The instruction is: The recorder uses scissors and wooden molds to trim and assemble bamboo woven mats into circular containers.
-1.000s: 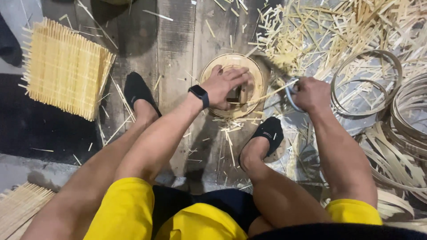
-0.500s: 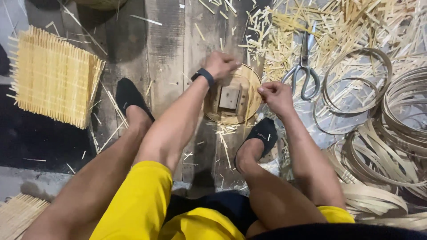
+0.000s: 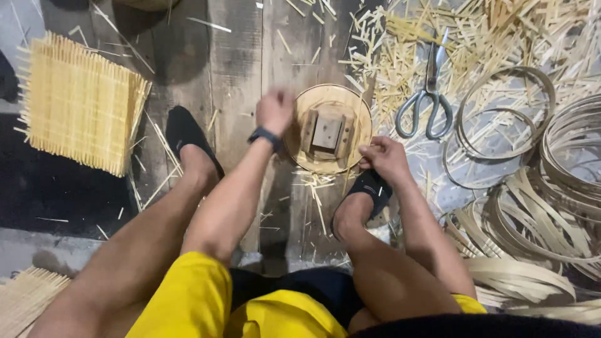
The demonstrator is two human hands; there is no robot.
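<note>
A round woven bamboo disc [image 3: 328,100] lies on the plank floor between my feet, with a small square wooden block [image 3: 327,133] resting in its middle. My left hand [image 3: 274,111], a dark watch on its wrist, is blurred at the disc's left rim with fingers curled; whether it grips the rim I cannot tell. My right hand [image 3: 385,158] touches the disc's lower right edge with fingers bent, and nothing shows in it. Grey-handled scissors [image 3: 427,94] lie on the floor to the right of the disc.
A square woven bamboo mat [image 3: 78,103] lies at the left. Bamboo offcuts [image 3: 482,31] litter the upper right. Bamboo strip hoops [image 3: 504,112] and coils [image 3: 563,213] pile at the right. My feet wear black slippers [image 3: 184,133]. Another mat corner [image 3: 25,300] shows bottom left.
The scissors left my right hand and now lie on the floor. My left hand came off the top of the disc to its left rim, uncovering the block. My right hand moved to the disc's lower right edge.
</note>
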